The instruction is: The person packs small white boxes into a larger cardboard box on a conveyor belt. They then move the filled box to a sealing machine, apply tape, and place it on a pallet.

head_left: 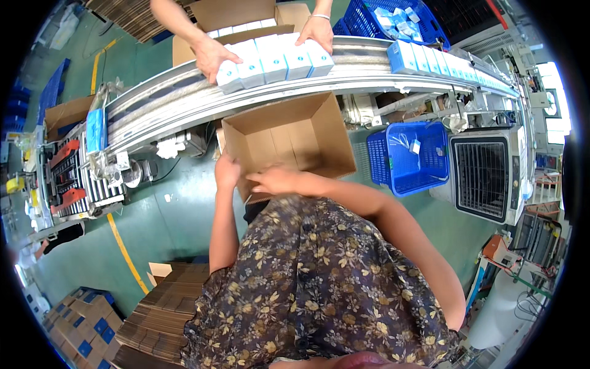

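An open, empty cardboard box (326,132) stands in front of me, below the conveyor's near edge. My left hand (228,171) is closed on its left wall near the close corner. Across the near side reaches my right hand (275,180), slightly blurred, its fingers stretched out to the left at the box's edge. On the conveyor (166,92) above the box, a co-worker's left hand (316,32) and right hand (213,56) press a row of several small white-and-blue cartons (273,61) together from both ends.
More cartons (430,59) line the conveyor at right. A blue basket (409,184) stands right of my box, beside a grilled machine (482,178). Another blue basket (362,18) holds loose cartons behind the conveyor. Flattened cardboard (163,313) is stacked at lower left; a roller stand (92,178) is left.
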A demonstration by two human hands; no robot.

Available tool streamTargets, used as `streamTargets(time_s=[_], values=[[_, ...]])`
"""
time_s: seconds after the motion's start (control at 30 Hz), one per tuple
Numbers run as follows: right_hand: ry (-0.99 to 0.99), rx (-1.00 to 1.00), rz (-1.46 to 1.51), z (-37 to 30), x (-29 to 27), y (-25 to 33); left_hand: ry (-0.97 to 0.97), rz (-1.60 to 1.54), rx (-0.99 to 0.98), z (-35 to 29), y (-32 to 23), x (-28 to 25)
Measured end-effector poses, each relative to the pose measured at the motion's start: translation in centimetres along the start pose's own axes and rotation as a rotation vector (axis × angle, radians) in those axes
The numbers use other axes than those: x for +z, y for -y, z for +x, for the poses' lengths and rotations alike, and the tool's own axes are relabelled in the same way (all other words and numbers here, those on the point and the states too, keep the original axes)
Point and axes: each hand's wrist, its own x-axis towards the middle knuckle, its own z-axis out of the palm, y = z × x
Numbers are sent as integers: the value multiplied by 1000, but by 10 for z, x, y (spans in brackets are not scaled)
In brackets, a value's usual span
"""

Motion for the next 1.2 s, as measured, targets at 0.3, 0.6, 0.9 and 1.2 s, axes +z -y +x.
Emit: streamTargets(time_s=[0.3, 0.6, 0.9, 1.2], values=[[-127, 730, -478, -196, 3, -222, 272, -577, -102, 20, 43, -20], [-153, 951, -55, -175, 25, -223, 302, -894, -396, 28, 69, -15], [-67, 986, 4, -177, 17, -214, -105, 4, -270, 70, 84, 94], [-191, 1000, 156, -174, 30, -218, 425, -891, -337, 57, 90, 90]])
